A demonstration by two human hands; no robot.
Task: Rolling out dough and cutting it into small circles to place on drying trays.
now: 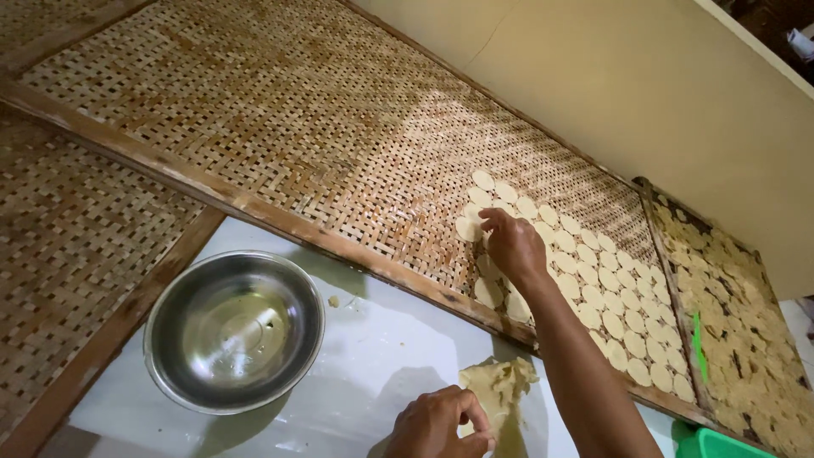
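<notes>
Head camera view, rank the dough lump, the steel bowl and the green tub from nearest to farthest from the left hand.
From the left hand:
1. Dough lump, touching the fingers, just to its right.
2. Steel bowl, off to its left on the white surface.
3. Green tub, at the bottom right corner, past the right forearm.

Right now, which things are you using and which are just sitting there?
In use: right hand laying a dough disc on the woven tray; left hand on the dough lump.
Lying about: metal bowl, green container.
</notes>
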